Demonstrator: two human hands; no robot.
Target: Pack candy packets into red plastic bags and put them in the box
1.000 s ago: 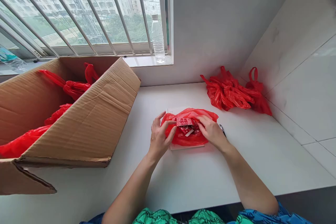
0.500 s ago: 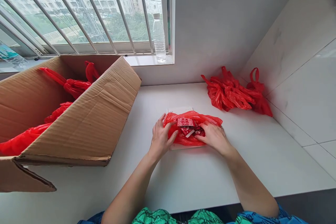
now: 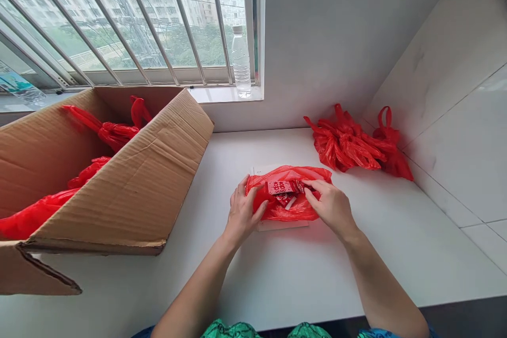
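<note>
A red plastic bag (image 3: 291, 215) lies spread open on a white flat item (image 3: 283, 225) on the white counter. Several small red-and-white printed packets (image 3: 279, 187) show in its opening. At the bag's left side is my left hand (image 3: 242, 210), its thumb and fingers apart over the edge. My right hand (image 3: 330, 205) reaches in from the right, with thumb and fingertips at the packets' right end; whether it pinches one I cannot make out.
A large open cardboard box (image 3: 130, 179) with red bags inside stands at the left. Tied red bags (image 3: 348, 142) lie at the back right by the wall. A clear bottle (image 3: 241, 63) stands on the windowsill.
My right hand has shifted slightly up and its fingers now sit at the packets' upper right. The packets have moved a little, and the bag's right edge has drawn inward.
</note>
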